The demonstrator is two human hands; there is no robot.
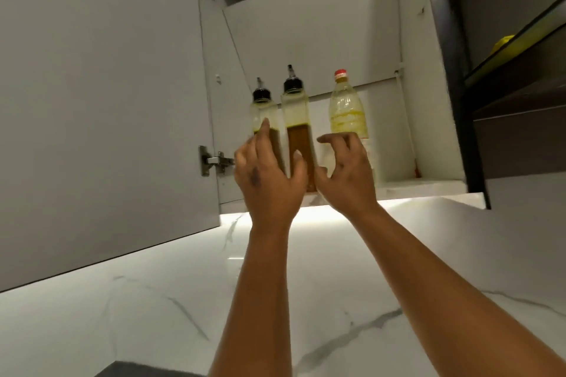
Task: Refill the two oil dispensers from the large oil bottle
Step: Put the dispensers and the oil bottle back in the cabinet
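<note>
Two tall glass oil dispensers with black pour spouts stand side by side on the bottom shelf of an open wall cabinet, the left dispenser (262,112) and the right dispenser (297,119). Both hold dark oil in their lower part. To their right stands the large plastic oil bottle (347,110) with a red cap and pale yellow oil. My left hand (266,174) is raised in front of the left dispenser, fingers straight and thumb across the right dispenser. My right hand (346,174) hovers with spread, loosely bent fingers between the right dispenser and the bottle, holding nothing.
The white cabinet door (92,101) hangs open at the left on a metal hinge (214,161). The cabinet's bottom shelf edge (428,185) runs right of the bottles. A dark open shelf with a yellow object (502,41) is at the far right. A lit marble wall (153,300) lies below.
</note>
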